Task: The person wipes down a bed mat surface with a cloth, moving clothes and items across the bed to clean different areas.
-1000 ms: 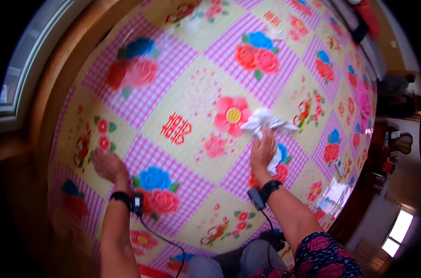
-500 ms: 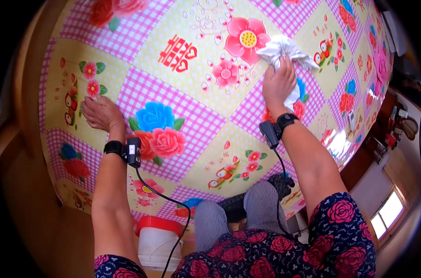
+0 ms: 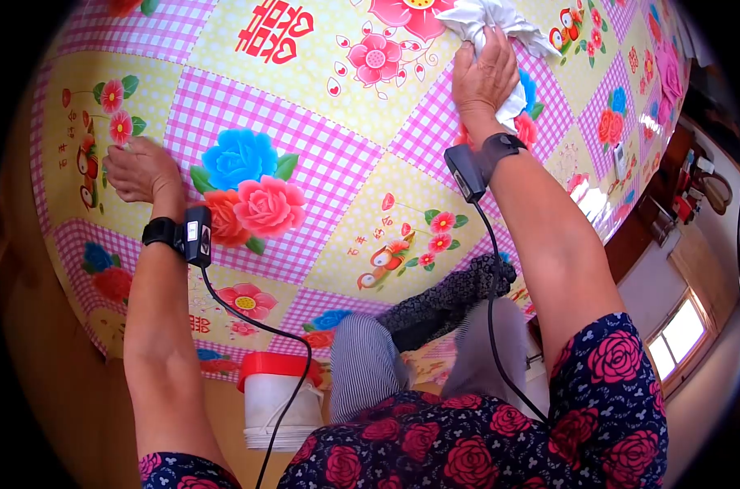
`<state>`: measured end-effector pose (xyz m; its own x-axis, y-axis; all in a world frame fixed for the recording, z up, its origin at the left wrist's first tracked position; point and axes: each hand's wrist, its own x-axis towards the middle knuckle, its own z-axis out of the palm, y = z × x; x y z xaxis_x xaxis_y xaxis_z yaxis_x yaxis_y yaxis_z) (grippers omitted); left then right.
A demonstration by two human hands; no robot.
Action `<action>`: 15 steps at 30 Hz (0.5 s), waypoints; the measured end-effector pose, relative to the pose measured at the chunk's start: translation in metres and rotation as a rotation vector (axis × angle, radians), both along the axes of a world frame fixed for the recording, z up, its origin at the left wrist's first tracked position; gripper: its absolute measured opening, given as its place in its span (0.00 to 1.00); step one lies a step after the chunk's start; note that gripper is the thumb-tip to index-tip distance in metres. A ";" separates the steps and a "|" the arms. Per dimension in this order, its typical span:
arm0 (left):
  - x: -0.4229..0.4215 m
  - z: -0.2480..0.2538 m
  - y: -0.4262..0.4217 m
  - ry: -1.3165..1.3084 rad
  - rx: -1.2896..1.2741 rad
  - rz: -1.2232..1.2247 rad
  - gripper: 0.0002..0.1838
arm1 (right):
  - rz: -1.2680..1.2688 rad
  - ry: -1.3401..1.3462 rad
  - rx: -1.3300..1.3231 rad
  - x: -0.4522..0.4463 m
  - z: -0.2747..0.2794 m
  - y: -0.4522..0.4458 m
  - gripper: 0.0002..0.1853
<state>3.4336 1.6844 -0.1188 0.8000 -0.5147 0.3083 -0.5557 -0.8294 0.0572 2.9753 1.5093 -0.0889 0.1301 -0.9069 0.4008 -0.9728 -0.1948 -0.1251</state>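
My right hand (image 3: 486, 80) presses down on a crumpled white cloth (image 3: 513, 23), its fingers over the cloth's near part. The cloth lies bunched on the flower-printed tablecloth (image 3: 305, 106), with a tail of it showing beside my wrist. Farther left, my left hand (image 3: 144, 171) rests palm down on the tablecloth near a printed bird and pink flowers. Its fingers are extended with a slight bend, and nothing is seen in it. Each wrist wears a black strap with a small cabled box.
A white bucket with a red rim (image 3: 282, 407) stands on the floor below the table edge, beside my legs. Dark patterned fabric (image 3: 439, 301) lies along the near edge. Something pink (image 3: 670, 69) and a small white object (image 3: 619, 161) are on the table's right side.
The view has shifted, so the table print sits higher and more to the left. Both hands stay at about the same spots on the tablecloth. My legs have moved apart, and more dark fabric shows.
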 end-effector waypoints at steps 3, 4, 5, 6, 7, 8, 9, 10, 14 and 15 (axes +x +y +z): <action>-0.002 0.003 0.001 0.021 0.015 0.011 0.28 | -0.017 0.030 0.002 0.001 0.002 -0.001 0.26; -0.002 0.005 -0.001 0.022 0.008 0.012 0.28 | -0.028 0.049 0.000 0.000 0.002 0.000 0.25; -0.004 0.005 0.000 -0.011 0.008 0.002 0.28 | -0.039 0.057 -0.007 0.003 0.001 0.000 0.25; -0.006 0.005 0.000 -0.050 0.001 -0.007 0.27 | -0.038 0.085 -0.024 0.003 0.002 0.000 0.25; -0.002 -0.001 0.001 -0.087 -0.007 -0.019 0.27 | -0.040 0.071 -0.023 0.004 0.003 -0.002 0.25; -0.001 -0.002 0.000 -0.087 0.001 -0.011 0.27 | -0.042 0.060 -0.015 0.005 0.005 -0.001 0.25; 0.000 -0.003 0.000 -0.086 0.011 -0.002 0.27 | -0.037 0.063 -0.018 0.004 0.006 -0.001 0.26; 0.002 -0.003 0.002 -0.086 0.023 0.007 0.27 | -0.033 0.065 -0.019 0.006 0.009 0.000 0.26; 0.008 -0.010 0.005 -0.094 0.022 0.015 0.28 | -0.036 0.039 0.014 0.005 0.012 0.002 0.26; 0.011 -0.008 0.009 0.032 0.012 0.026 0.30 | -0.035 0.032 0.022 0.004 0.011 0.002 0.26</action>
<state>3.4449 1.6932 -0.1269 0.8227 -0.4970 0.2760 -0.5317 -0.8445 0.0644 2.9789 1.5116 -0.0779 0.1104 -0.9196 0.3770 -0.9825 -0.1582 -0.0981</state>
